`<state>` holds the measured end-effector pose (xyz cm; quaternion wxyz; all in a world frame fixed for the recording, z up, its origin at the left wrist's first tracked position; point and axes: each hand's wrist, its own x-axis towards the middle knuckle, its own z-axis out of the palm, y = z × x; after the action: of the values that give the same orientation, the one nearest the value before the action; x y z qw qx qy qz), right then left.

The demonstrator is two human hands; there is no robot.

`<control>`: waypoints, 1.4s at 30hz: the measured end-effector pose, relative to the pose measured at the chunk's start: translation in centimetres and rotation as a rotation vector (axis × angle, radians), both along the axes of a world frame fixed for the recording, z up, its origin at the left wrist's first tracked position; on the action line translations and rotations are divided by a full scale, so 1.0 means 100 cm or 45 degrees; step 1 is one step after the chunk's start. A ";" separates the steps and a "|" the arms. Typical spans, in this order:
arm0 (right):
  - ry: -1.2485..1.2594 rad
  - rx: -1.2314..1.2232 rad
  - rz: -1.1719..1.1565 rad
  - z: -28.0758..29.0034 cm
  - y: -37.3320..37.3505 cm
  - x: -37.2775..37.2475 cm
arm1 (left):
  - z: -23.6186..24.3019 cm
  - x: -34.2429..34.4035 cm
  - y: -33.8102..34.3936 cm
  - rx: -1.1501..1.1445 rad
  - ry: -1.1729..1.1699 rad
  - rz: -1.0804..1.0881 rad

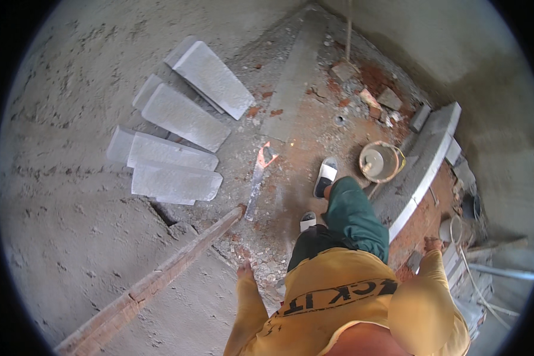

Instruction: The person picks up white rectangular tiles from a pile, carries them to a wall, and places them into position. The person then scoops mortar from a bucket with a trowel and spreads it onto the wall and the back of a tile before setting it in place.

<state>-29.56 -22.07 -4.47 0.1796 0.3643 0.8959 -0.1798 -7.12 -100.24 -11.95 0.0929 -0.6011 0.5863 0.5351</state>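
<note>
My left hand (245,271) hangs low beside my yellow top, fingers loosely apart, with nothing seen in it. Near it the end of a long wooden beam (187,252) rests on the rubble. My right hand (433,244) is out to the right, its fingers small in view and seemingly apart, with no object visible in them. A pale bucket (455,229) stands just past it; I cannot tell whether they touch. On the floor ahead lies a handsaw (256,185) with an orange handle. A bucket with a little pale stuff inside (391,170) stands right of my feet.
Several pale tapered blocks (187,117) lean along the left wall. At right runs a curved low block wall (426,167). Broken bricks (375,107) and rubble lie in the far corner, with an upright pole (348,32). A hose (476,282) and boards are near the right wall.
</note>
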 end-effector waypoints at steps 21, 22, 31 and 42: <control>0.128 -0.666 0.373 -0.013 -0.333 -0.388 | 0.093 -0.289 -0.087 -0.344 0.335 0.004; 0.185 -0.700 0.251 -0.023 -0.324 -0.382 | 0.095 -0.309 -0.102 -0.294 0.360 0.054; 0.037 -0.097 0.260 -0.094 -0.270 -0.170 | 0.069 -0.559 -0.309 -0.556 0.579 -0.140; -0.199 -0.556 0.457 -0.015 -0.652 -0.328 | -0.032 -0.832 -0.498 -0.719 0.243 0.072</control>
<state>-62.38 -87.26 -5.93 0.3513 0.1653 0.8695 -0.3052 -90.32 -150.02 -15.19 -0.1484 -0.5662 0.7009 0.4075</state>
